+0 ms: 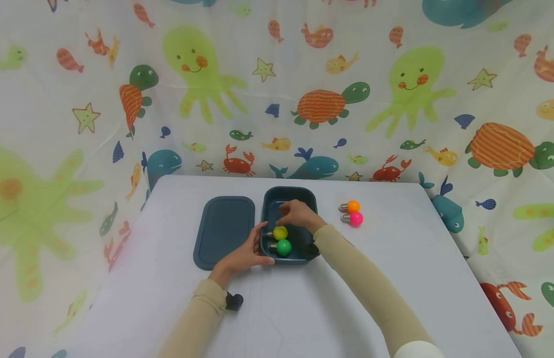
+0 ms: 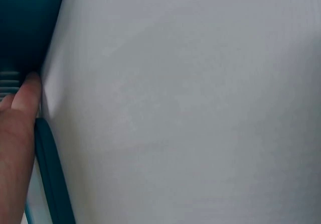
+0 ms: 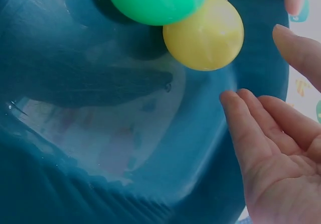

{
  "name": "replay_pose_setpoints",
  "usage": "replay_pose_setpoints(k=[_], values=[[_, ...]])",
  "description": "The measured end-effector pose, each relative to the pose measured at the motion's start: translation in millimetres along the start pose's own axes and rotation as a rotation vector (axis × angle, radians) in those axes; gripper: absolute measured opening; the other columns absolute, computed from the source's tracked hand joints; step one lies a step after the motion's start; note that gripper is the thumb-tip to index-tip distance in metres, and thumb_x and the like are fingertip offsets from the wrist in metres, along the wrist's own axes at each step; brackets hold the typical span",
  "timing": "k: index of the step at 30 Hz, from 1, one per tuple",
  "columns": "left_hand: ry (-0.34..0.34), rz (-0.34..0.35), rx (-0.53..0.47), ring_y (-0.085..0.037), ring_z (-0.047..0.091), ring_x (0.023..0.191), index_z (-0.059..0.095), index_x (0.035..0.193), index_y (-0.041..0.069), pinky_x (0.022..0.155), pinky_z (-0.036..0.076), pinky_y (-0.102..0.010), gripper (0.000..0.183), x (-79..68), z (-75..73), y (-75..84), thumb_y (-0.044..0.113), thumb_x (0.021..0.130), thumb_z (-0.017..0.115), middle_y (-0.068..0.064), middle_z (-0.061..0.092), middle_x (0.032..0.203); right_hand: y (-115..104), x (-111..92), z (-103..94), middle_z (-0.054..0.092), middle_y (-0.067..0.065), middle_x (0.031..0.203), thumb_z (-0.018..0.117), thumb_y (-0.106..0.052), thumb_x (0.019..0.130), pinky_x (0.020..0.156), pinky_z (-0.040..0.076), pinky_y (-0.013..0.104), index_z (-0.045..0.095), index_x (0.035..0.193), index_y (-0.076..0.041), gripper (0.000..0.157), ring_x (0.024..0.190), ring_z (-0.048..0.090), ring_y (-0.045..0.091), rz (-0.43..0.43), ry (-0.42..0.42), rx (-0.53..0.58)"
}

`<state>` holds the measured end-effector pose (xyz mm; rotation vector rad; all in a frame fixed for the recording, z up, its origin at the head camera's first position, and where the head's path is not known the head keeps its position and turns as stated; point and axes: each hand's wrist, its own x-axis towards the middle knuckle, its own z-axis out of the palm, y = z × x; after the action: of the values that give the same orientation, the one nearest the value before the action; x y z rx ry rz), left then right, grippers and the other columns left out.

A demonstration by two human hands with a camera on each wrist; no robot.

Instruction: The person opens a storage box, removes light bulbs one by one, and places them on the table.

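Note:
A dark blue-teal box (image 1: 289, 191) stands on the table without its lid. Inside it lie a yellow light bulb (image 1: 280, 232) and, nearer the front, a green light bulb (image 1: 283, 247), side by side. My left hand (image 1: 244, 254) rests against the box's left wall, fingers stretched along the side and thumb at the front corner. Over the inside of the box, just beyond the yellow bulb, is my right hand (image 1: 300, 215). In the right wrist view its thumb (image 3: 301, 50) and fingers (image 3: 246, 123) are apart, with nothing between them.
The matching flat lid (image 1: 225, 231) lies left of the box. To the right, an orange light bulb (image 1: 352, 206) and a pink light bulb (image 1: 355, 219) lie on the white table (image 1: 393, 278). A curtain (image 1: 277, 89) printed with sea animals hangs behind.

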<state>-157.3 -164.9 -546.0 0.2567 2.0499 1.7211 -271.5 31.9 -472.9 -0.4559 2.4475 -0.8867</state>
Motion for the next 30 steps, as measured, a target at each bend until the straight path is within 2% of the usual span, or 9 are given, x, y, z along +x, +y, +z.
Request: replay_pose_setpoints(k=[8, 20, 30], values=[[0.005, -0.003, 0.005, -0.026, 0.02, 0.147, 0.005, 0.152, 0.043, 0.116, 0.023, -0.044, 0.101, -0.7, 1.1, -0.4, 0.021, 0.085, 0.078, -0.006, 0.007, 0.164, 1.1, -0.2, 4.6, 0.062, 0.013, 0.127, 0.079, -0.023, 0.083, 0.103, 0.046, 0.041, 0.057, 0.134, -0.003, 0.059, 0.114, 0.058, 0.026, 0.024, -0.037, -0.034], [0.006, 0.002, 0.007, -0.025, 0.018, 0.148, 0.005, 0.152, 0.042, 0.116, 0.022, -0.043, 0.102, 1.1, 1.3, -2.6, 0.02, 0.085, 0.078, -0.006, 0.006, 0.164, 2.1, -2.2, 4.1, 0.062, 0.013, 0.129, 0.078, -0.028, 0.083, 0.107, 0.041, 0.045, 0.056, 0.135, -0.002, 0.062, 0.119, 0.057, 0.028, 0.059, -0.109, -0.095], [0.01, -0.004, 0.005, -0.025, 0.019, 0.148, 0.004, 0.152, 0.04, 0.117, 0.022, -0.043, 0.102, -0.5, 2.2, 0.7, 0.018, 0.085, 0.078, -0.006, 0.007, 0.164, 4.6, -3.4, 6.0, 0.063, 0.012, 0.126, 0.081, -0.029, 0.08, 0.104, 0.044, 0.045, 0.061, 0.13, -0.004, 0.059, 0.115, 0.057, 0.027, 0.086, -0.153, -0.144]])
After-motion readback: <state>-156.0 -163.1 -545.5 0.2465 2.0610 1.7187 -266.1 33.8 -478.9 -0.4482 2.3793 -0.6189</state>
